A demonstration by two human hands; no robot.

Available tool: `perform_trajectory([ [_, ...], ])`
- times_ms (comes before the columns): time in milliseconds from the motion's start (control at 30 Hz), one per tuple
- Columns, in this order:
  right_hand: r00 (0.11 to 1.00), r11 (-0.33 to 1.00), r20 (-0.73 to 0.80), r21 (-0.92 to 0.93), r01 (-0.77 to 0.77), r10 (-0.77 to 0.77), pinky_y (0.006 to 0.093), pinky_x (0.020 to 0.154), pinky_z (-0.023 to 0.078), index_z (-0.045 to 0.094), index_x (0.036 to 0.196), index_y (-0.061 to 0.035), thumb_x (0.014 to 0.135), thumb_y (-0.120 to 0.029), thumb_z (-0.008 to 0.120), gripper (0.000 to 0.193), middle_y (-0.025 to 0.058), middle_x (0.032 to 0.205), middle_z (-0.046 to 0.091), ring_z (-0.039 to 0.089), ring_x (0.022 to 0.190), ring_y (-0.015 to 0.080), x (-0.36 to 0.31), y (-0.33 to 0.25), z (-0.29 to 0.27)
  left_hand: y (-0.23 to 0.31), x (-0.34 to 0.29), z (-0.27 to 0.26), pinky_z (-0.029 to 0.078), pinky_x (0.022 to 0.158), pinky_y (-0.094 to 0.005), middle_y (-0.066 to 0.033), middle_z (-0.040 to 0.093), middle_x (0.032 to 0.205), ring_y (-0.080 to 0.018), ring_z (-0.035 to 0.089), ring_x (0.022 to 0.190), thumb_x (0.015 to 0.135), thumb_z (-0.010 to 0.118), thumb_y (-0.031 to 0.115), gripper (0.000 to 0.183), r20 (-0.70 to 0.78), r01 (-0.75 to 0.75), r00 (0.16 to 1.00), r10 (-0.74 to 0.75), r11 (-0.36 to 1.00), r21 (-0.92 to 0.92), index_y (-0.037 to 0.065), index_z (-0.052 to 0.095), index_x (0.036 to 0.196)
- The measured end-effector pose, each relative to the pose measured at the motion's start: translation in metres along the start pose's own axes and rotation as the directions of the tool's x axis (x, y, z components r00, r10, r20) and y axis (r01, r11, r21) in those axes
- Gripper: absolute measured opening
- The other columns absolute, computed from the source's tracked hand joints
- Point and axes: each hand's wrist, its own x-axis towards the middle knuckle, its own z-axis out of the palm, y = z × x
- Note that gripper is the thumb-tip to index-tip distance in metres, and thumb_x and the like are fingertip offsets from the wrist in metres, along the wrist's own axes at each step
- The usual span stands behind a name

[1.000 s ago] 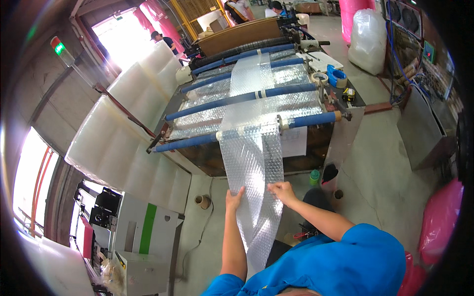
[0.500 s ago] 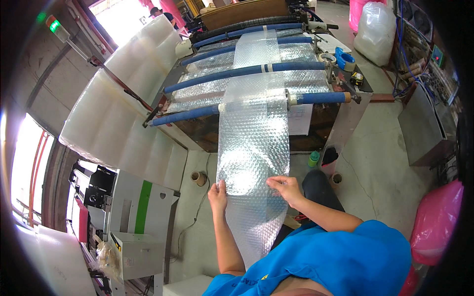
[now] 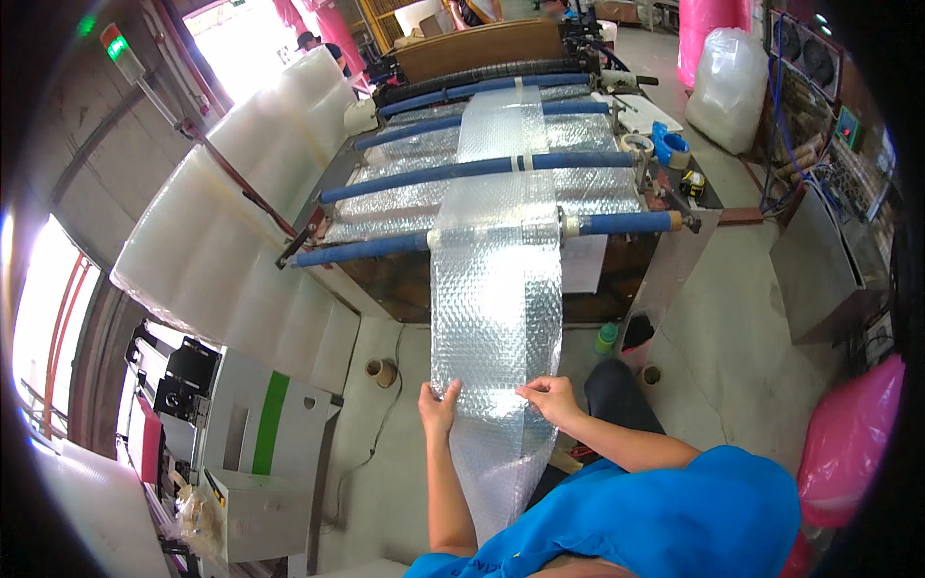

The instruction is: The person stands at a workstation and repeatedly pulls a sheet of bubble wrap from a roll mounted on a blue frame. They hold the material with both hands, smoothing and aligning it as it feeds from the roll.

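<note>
A long strip of clear bubble wrap [image 3: 496, 318] runs down from the machine over its front roller to my lap. My left hand [image 3: 438, 409] grips the strip's left edge, thumb on top and the fingers beneath. On the right, my right hand [image 3: 551, 397] pinches the film between thumb and forefinger, a little in from the right edge. Below my hands the strip narrows and hangs toward my body. Blue-wrapped rollers [image 3: 482, 171] cross the machine, with the film passing over them.
Rolls of tape [image 3: 672, 146] and a tape measure [image 3: 693, 183] lie on the machine's right side. Large bubble wrap rolls [image 3: 222, 202] stand at left, beside a grey-white machine [image 3: 289, 424]. A green bottle [image 3: 606, 337] and cardboard cores [image 3: 381, 372] are on the floor. People stand beyond the machine.
The view has tilted, so the machine sits lower in it. Both hands keep their hold on the bubble wrap, at nearly the same places on its edges.
</note>
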Motion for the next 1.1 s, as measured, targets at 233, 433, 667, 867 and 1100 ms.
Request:
perform_trajectory([
  [233, 0.998, 0.986, -0.065, -0.165, 0.014, -0.025, 0.0243, 0.055, 0.043, 0.065, 0.070, -0.0008, 0.069, -0.022, 0.072, 0.022, 0.0048, 0.063, 0.062, 0.055, 0.058, 0.0089, 0.037, 0.022, -0.011, -0.055, 0.033, 0.029, 0.045, 0.067, -0.0326, -0.0114, 0.062, 0.077, -0.0205, 0.058, 0.072, 0.070, 0.068, 0.039, 0.044, 0.088, 0.076, 0.991, -0.099, 0.968, 0.240, 0.000, 0.056, 0.085],
  [433, 0.984, 0.966, -0.093, -0.223, 0.127, -0.151, 0.0262, 0.055, 0.044, 0.065, 0.069, -0.0022, 0.068, -0.025, 0.071, 0.024, 0.0056, 0.061, 0.062, 0.057, 0.056, 0.0110, 0.052, 0.042, -0.015, -0.070, 0.045, 0.040, 0.044, 0.072, -0.0347, -0.0146, 0.062, 0.082, -0.0249, 0.059, 0.079, 0.074, 0.063, 0.044, 0.049, 0.147, 0.094, 0.979, -0.141, 0.953, 0.287, -0.001, 0.057, 0.091],
  [667, 0.970, 0.948, -0.113, -0.263, 0.180, -0.216, 0.0273, 0.055, 0.044, 0.065, 0.069, -0.0015, 0.067, -0.026, 0.072, 0.025, 0.0075, 0.060, 0.062, 0.057, 0.056, 0.0125, 0.048, 0.041, -0.014, -0.086, 0.051, 0.039, 0.044, 0.074, -0.0360, -0.0172, 0.061, 0.087, -0.0271, 0.058, 0.083, 0.075, 0.060, 0.047, 0.052, 0.173, 0.130, 0.965, -0.197, 0.933, 0.335, -0.002, 0.056, 0.093],
  [867, 0.964, 0.934, -0.115, -0.298, 0.195, -0.238, 0.0264, 0.054, 0.043, 0.065, 0.068, -0.0012, 0.067, -0.024, 0.073, 0.024, 0.0072, 0.060, 0.062, 0.056, 0.055, 0.0113, 0.050, 0.052, -0.015, -0.083, 0.047, 0.040, 0.043, 0.076, -0.0358, -0.0182, 0.061, 0.090, -0.0277, 0.058, 0.086, 0.076, 0.060, 0.047, 0.054, 0.190, 0.164, 0.951, -0.242, 0.921, 0.353, -0.002, 0.055, 0.098],
  [1100, 0.951, 0.926, -0.143, -0.303, 0.223, -0.276, 0.0270, 0.055, 0.044, 0.064, 0.067, -0.0015, 0.067, -0.025, 0.072, 0.025, 0.0084, 0.059, 0.061, 0.056, 0.055, 0.0128, 0.062, 0.033, -0.019, -0.067, 0.061, 0.051, 0.042, 0.080, -0.0359, -0.0204, 0.059, 0.096, -0.0300, 0.057, 0.092, 0.078, 0.057, 0.046, 0.056, 0.212, 0.058, 0.969, -0.128, 0.949, 0.310, -0.004, 0.052, 0.103],
])
